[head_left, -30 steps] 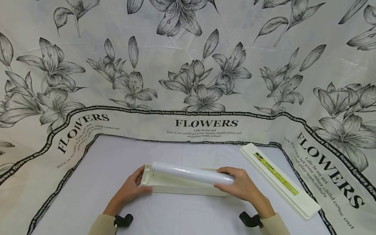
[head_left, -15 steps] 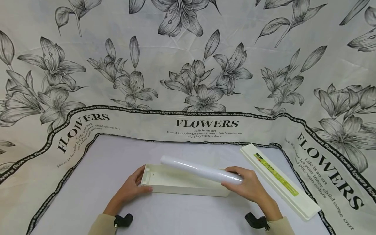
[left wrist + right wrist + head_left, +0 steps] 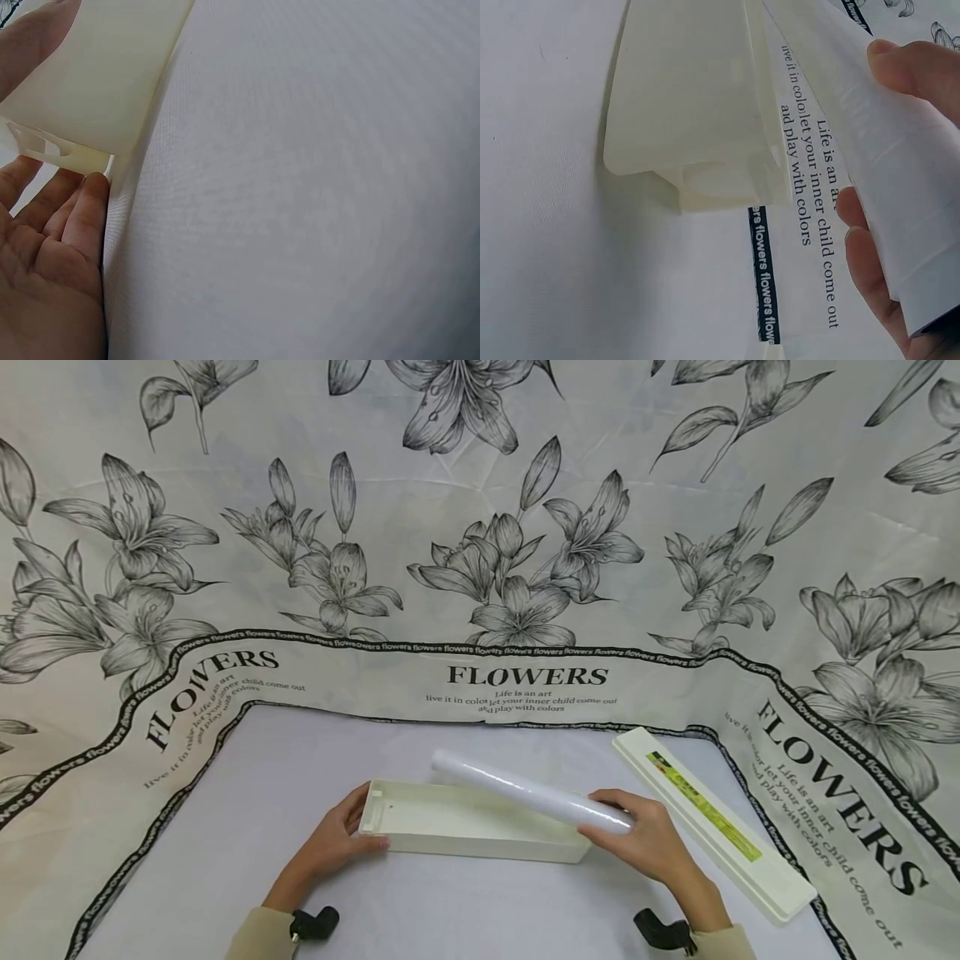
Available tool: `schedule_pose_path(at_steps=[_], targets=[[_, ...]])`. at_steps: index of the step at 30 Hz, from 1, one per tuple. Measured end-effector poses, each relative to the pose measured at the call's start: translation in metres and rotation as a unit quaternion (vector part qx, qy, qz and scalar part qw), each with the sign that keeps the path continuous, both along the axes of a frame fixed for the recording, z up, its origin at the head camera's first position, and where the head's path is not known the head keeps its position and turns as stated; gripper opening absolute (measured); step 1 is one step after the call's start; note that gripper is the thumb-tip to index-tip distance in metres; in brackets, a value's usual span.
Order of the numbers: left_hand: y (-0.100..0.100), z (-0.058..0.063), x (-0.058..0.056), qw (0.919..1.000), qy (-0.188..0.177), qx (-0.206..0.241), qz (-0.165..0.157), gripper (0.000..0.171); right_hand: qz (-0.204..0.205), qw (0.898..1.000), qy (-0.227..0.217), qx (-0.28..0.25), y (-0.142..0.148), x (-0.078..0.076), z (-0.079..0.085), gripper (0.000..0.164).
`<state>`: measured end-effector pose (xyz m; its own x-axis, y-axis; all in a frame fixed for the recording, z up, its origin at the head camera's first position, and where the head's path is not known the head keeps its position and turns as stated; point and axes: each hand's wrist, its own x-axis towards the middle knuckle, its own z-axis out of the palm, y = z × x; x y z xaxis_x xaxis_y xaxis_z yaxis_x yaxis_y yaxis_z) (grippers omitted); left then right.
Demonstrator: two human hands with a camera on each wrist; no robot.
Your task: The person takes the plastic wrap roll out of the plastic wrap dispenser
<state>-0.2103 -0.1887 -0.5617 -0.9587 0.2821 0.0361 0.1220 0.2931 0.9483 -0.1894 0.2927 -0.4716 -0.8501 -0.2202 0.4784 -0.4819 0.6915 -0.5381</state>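
Observation:
A long cream plastic box lies on the white cloth in the head view, its open top showing a bare inside. My left hand grips its left end; in the left wrist view the thumb lies on the front wall and the fingers touch the end. Above the box's right half, a glossy white roll of plastic wrap slants, far end raised to the left. My right hand holds the roll near its right end, thumb on one side and fingers on the other. In the right wrist view, the roll stands apart from the box.
Right of my right hand, a long cream lid with a yellow-green label lies diagonally on the white cloth. Behind the work area rises a flower-printed fabric with a black-edged lettered border.
My right hand has moved right with the roll, lifting its left end out of the box and up over the back edge. The left hand and the box have stayed in place.

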Motion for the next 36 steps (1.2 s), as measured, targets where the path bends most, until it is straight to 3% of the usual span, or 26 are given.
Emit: schedule_pose_path(at_steps=[17,36], targets=[[0.001,0.002,0.001,1.0000,-0.006,0.007,0.000,0.105,-0.041,0.999,0.003,0.009,0.008,0.001,-0.005,0.044],[0.000,-0.001,-0.001,1.0000,0.000,-0.001,0.001,0.104,-0.053,0.998,0.023,0.001,0.020,0.000,-0.005,0.043]])
